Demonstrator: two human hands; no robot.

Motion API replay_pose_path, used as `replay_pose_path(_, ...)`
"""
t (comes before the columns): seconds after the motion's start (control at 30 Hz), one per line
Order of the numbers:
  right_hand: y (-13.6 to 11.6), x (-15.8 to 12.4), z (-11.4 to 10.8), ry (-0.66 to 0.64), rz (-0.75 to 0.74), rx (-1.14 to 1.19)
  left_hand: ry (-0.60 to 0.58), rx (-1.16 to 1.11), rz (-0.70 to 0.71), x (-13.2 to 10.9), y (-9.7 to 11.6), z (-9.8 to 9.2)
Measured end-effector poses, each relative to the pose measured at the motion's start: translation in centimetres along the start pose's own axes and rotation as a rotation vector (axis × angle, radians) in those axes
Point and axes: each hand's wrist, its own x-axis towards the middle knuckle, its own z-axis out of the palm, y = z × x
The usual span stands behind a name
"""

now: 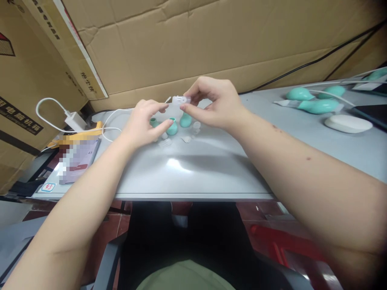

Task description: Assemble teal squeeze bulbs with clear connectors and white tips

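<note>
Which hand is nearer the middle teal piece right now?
Left. The left hand touches the middle teal piece; the right hand sits beyond it, pinching a clear part.

Three small teal cups (172,127) mid-table, one clear plastic tube (180,100) above them, perhaps four tiny clear bits (186,139) beside them, three larger teal bulbs (299,94) together far right, one white charger (74,120) left, one white oval pad (347,123) right.

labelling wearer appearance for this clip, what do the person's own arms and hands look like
Both arms are bare as far as the view reaches: no sleeves, gloves, watch or bracelet. The left hand and right hand show no rings on the fingers. The right forearm has a few small dark marks; the left forearm shows none.
</note>
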Motion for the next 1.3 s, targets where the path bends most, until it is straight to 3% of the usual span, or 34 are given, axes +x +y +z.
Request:
replay_pose_path(0.1,1.1,0.3,0.1,0.059,0.027,0.050,-0.098,0.196,-0.040,0.4,0.2,0.9)
replay_pose_path(0.23,1.9,0.4,0.6,0.035,0.034,0.107,-0.190,0.260,-0.081,0.7,1.1,2.2)
replay_pose_path(0.37,1.1,0.2,0.7,0.028,0.033,0.085,-0.151,0.212,-0.102,0.7,1.7,2.9)
replay_pose_path(0.47,0.6,0.3,0.9,0.069,0.039,0.104,-0.049,0.084,-0.116,0.6,1.2,2.6)
replay_pose_path(0.57,1.0,1.0,1.2,0.197,0.025,0.236,0.160,-0.155,-0.162,0.8,-1.2,1.3)
replay_pose_path(0.67,2.0,1.8,1.5,0.308,0.048,0.371,0.373,-0.413,-0.209,1.5,-6.1,-0.7)
replay_pose_path(0.77,2.8,1.9,1.6,0.249,0.087,0.407,0.420,-0.550,-0.276,1.9,-10.9,-2.3)
replay_pose_path(0.83,3.0,1.7,1.6,0.172,0.102,0.409,0.411,-0.472,-0.272,1.8,-11.8,-2.8)
replay_pose_path(0.9,2.6,1.4,1.6,0.110,0.124,0.417,0.287,-0.412,-0.243,1.3,-10.4,-2.6)
replay_pose_path(1.0,1.3,0.9,1.5,0.043,0.171,0.422,0.331,-0.301,-0.150,0.4,-5.7,-1.9)
replay_pose_path(1.1,-0.1,0.7,1.5,0.009,0.206,0.393,0.136,-0.184,-0.072,-0.3,-1.5,-1.5)
replay_pose_path(1.2,-0.8,0.4,1.4,-0.033,0.203,0.378,0.038,-0.163,-0.024,-0.5,0.1,-1.5)
replay_pose_path(1.3,-1.0,0.3,1.3,-0.062,0.206,0.371,0.019,-0.135,-0.032,-0.6,-0.1,-1.6)
